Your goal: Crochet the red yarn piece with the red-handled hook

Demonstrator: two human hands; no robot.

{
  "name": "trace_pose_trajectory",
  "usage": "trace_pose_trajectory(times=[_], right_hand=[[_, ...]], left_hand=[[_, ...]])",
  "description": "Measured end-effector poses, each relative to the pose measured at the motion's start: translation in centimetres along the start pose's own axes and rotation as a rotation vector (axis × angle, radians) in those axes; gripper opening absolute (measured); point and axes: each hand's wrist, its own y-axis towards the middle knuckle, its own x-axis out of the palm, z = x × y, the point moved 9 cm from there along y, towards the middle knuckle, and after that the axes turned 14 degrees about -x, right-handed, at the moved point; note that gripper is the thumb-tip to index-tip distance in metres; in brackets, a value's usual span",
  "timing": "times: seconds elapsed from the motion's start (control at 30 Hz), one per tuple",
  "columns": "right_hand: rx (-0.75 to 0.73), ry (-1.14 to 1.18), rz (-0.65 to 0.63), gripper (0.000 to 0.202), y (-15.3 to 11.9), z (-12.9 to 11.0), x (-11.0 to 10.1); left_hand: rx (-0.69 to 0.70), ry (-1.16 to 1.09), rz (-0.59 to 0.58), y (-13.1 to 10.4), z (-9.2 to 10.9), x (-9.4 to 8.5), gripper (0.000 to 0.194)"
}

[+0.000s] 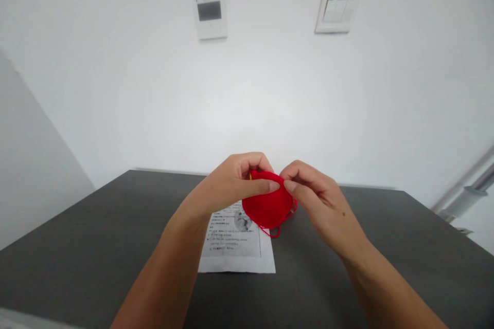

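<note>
A rounded red yarn piece (266, 208), which looks knitted or crocheted, is held up over the table between both hands. My left hand (247, 177) is closed on its upper left edge, thumb lying across the front and the other fingers behind. At the upper right edge, my right hand (311, 187) pinches the piece between thumb and fingers. A small yellow bit (250, 176) shows by the left fingers; I cannot tell what it is. A loop of loose red yarn (276, 235) hangs below.
Beneath the hands, a printed sheet of paper (237, 262) with a small picture lies on the dark grey table (116, 226). The white wall behind carries a small panel with a screen (211, 28) and a light switch (338, 10). Pipes (469, 198) run at the right.
</note>
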Motion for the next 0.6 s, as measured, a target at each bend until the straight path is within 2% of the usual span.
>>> trace_pose_trajectory(times=[0.6], right_hand=[[-0.007,0.002,0.007,0.015,0.17,-0.09,0.01]], left_hand=[[-0.016,0.000,-0.024,-0.03,-0.03,0.25,0.018]])
